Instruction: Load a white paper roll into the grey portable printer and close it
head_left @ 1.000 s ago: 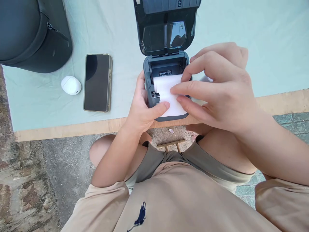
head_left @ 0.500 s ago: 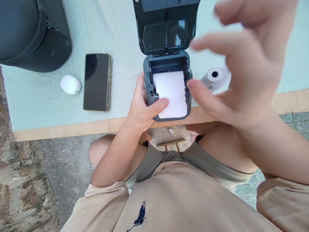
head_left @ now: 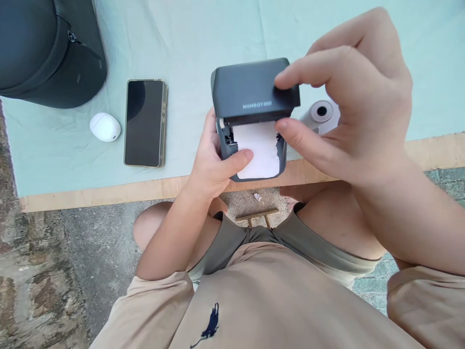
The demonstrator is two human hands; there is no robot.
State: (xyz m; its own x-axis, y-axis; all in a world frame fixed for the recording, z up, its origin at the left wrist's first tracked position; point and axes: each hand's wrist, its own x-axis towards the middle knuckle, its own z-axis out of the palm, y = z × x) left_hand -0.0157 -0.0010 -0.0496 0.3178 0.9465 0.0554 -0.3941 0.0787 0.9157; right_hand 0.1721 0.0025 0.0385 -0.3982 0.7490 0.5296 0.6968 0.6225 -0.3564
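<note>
A small dark grey label printer (head_left: 250,92) stands at the table's near edge, its lid swung most of the way down. White paper (head_left: 259,150) lies across its open front. My left hand (head_left: 214,162) grips the printer's left side, thumb resting on the paper's lower left corner. My right hand (head_left: 345,102) is over the printer's right side, fingertips on the lid's right end and thumb near the paper's torn right edge.
A paper roll (head_left: 321,114) lies right of the printer, partly behind my right hand. A black phone (head_left: 145,123), a white oval earbud case (head_left: 105,127) and a dark zipped bag (head_left: 47,48) sit to the left on the pale green cloth (head_left: 181,43).
My right hand left the paper, rose, and brought the printer lid down from upright to nearly closed. My left hand stayed on the printer.
</note>
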